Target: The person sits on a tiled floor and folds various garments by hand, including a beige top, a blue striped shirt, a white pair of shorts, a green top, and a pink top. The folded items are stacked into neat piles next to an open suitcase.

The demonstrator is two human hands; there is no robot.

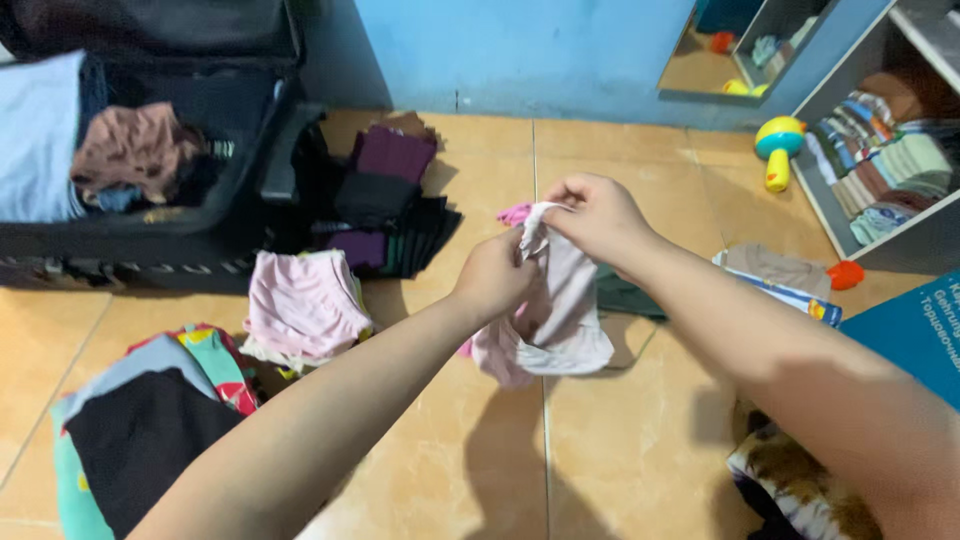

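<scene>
Centrally, both hands lift a small pale pink garment (555, 320) above the tan tiled floor (640, 440). The cloth is thin, soft knit, creased and bunched, with a white hem at its top edge; its lower part hangs loose in a rounded fold. The left hand (493, 277) is clenched on the garment's left edge, and the right hand (598, 215) pinches the white hem between thumb and fingers.

Left of the garment lies a folded pink pile (303, 305), smooth and squarish. Beyond that pile, farther from the garment, sits a stack of dark clothes (385, 205), purple and black, in flat rectangles. Far left of the garment an open black suitcase (200, 230) has a rigid rim and holds a crumpled dusty-pink cloth (130, 145). Below and left of the garment is a stack topped by black fabric (140, 430) with teal edges. Just behind the garment a dark green cloth (625, 298) lies flat. Right of the garment stands a grey shelf (925, 245) with rolled striped textiles, and near it a glossy plastic toy (778, 148), yellow and teal.
</scene>
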